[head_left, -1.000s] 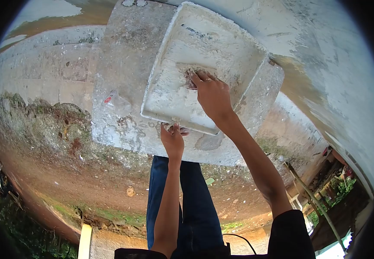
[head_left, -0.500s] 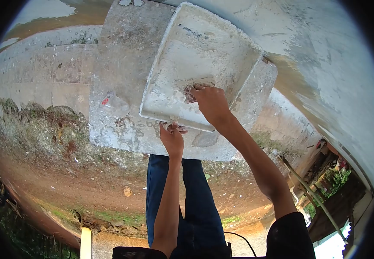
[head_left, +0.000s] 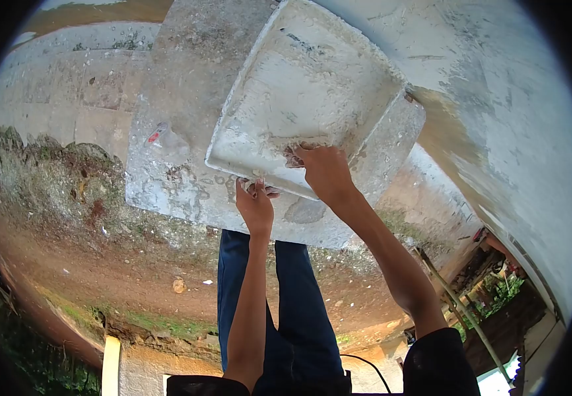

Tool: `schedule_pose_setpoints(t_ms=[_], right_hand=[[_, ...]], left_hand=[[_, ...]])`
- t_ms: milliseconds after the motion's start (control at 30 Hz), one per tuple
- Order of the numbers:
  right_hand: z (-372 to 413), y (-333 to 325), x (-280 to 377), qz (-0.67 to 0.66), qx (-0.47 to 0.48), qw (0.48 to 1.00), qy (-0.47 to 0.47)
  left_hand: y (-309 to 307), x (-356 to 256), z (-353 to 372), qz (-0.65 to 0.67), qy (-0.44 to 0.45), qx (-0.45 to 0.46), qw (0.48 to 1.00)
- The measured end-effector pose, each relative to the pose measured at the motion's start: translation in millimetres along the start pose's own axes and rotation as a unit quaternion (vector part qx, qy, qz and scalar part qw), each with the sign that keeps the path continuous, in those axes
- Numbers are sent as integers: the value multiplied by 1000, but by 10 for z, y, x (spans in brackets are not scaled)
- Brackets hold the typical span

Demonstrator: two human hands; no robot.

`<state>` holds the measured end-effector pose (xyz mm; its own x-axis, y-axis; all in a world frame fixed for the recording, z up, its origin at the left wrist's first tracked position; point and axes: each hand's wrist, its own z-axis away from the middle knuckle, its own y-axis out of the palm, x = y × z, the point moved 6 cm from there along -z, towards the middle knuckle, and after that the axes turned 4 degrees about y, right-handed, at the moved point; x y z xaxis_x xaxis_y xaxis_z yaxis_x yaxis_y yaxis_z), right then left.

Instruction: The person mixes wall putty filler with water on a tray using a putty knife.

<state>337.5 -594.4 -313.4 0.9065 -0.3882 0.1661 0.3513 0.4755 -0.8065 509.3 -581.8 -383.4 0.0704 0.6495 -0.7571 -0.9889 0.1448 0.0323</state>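
Observation:
A shallow rectangular tray (head_left: 312,92), crusted with whitish paste, lies tilted in my view on a grey board. My left hand (head_left: 255,206) has its fingers closed at the tray's near rim, gripping it from the side towards me. Inside the tray, near its closest end, my right hand (head_left: 329,173) is closed on what looks like a flat scraper (head_left: 292,156), smeared with paste and mostly hidden by the fingers. A ridge of wet paste runs along in front of those fingers.
The stained board (head_left: 190,86) extends past the tray on both sides, with a clear plastic piece with a red mark (head_left: 157,135) on its left. A partly plastered wall (head_left: 497,99) rises at right. Below are my legs (head_left: 299,297) and rough, mossy ground (head_left: 154,264).
My right hand has drawn the paste ridge closer to the tray's near rim. My left hand still grips that rim. The whole view has shifted slightly.

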Motion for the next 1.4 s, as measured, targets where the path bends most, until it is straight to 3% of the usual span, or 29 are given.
schedule_pose_setpoints(t_ms=[167, 367, 667, 1000, 1300, 1400], right_hand=[[38, -22, -23, -41, -8, 999, 24], [18, -87, -113, -68, -32, 997, -20], [-28, -76, -240, -95, 14, 995, -14], [32, -61, -296, -107, 2, 994, -2], [-147, -42, -464, -143, 44, 989, 1], [-289, -86, -543, -89, 106, 990, 29]], left_hand=[[11, 7, 39, 11, -8, -23, 1000], [13, 47, 68, 13, -8, -51, 999], [35, 6, 59, -5, 3, -47, 999], [37, 19, 88, 26, 2, -75, 997], [26, 11, 81, 8, -7, -65, 998], [23, 21, 89, 19, -6, -76, 997]])
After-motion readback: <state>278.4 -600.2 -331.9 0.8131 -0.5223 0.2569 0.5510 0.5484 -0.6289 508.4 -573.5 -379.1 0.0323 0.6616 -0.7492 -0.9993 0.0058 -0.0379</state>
